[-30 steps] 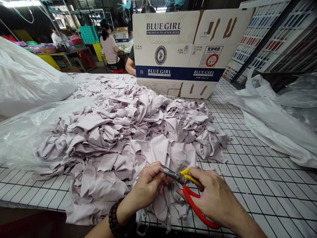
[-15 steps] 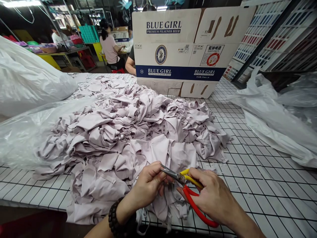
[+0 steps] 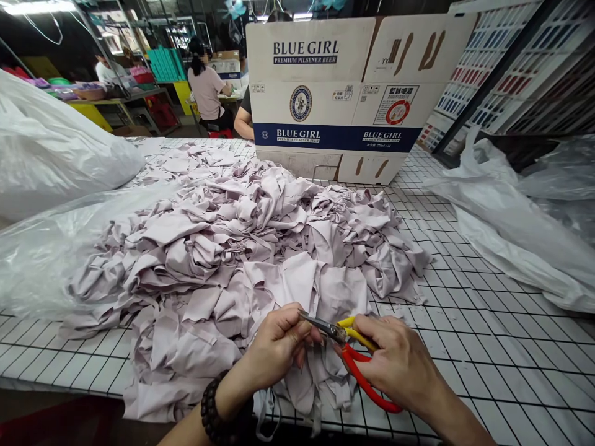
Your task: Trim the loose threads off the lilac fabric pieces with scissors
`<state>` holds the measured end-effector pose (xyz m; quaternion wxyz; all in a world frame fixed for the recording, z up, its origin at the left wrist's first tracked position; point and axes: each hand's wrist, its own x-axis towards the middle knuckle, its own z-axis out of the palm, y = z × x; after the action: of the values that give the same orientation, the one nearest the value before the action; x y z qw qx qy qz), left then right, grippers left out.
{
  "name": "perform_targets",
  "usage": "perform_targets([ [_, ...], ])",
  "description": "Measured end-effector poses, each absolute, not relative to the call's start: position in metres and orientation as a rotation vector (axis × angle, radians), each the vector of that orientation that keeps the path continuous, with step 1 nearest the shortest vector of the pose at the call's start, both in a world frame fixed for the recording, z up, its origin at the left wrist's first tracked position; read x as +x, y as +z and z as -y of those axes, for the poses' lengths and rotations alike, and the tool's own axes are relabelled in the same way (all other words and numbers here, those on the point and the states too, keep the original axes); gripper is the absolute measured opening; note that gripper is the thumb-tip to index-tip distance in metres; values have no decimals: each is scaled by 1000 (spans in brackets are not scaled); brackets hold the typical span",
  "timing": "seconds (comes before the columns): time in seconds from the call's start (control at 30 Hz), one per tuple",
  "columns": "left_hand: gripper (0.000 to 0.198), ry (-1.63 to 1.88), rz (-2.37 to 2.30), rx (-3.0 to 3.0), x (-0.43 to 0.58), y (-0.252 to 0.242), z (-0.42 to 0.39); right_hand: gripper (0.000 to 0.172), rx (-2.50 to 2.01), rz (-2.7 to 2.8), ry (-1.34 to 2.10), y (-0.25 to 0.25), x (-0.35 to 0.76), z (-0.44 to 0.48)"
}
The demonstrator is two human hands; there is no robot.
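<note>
A big heap of pale lilac fabric pieces (image 3: 242, 248) covers the gridded table (image 3: 488, 347). At the heap's near edge my left hand (image 3: 279, 347), with a dark bead bracelet on the wrist, is closed in a pinch on a fabric piece (image 3: 302, 384) that hangs down from it. My right hand (image 3: 400, 365) grips scissors (image 3: 346, 344) with red and yellow handles. The blades point left and touch the fingertips of my left hand. What lies between the blades is hidden by the fingers.
A large white Blue Girl beer carton (image 3: 344, 93) stands behind the heap. Clear plastic bags lie at the left (image 3: 51, 155) and right (image 3: 520, 223). A person in a pink top (image 3: 207, 87) sits at a far table.
My right hand has squeezed the scissors' handles a little closer together. My left hand and the fabric have hardly moved.
</note>
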<state>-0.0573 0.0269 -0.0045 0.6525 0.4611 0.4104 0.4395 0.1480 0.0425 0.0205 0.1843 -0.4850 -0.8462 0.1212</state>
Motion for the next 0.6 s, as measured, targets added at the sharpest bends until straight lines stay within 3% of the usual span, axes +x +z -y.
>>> perform_targets([
  [0.1,47,985,-948,1092,-59,1,-28,40,-1510,2227,701,19,152,-44],
  [0.2,35,970,-1045,1390,-68,12,-28,37,-1558,1847,1278,17,166,-45],
  [0.27,29,947,-1181,1644,-74,17,-28,37,-1521,1679,1459,14,177,-45],
  [0.37,25,899,-1559,1916,-80,17,-30,41,-1606,1670,1434,8,188,-39],
  [0.43,44,773,-1756,2037,-79,15,-36,44,-1651,1676,1406,4,188,-33],
  [0.5,59,612,-1750,2104,-79,15,-45,45,-1653,1654,1378,1,184,-28],
  [0.6,50,583,-1570,2073,-83,26,-58,45,-1797,1642,1177,2,180,-28],
])
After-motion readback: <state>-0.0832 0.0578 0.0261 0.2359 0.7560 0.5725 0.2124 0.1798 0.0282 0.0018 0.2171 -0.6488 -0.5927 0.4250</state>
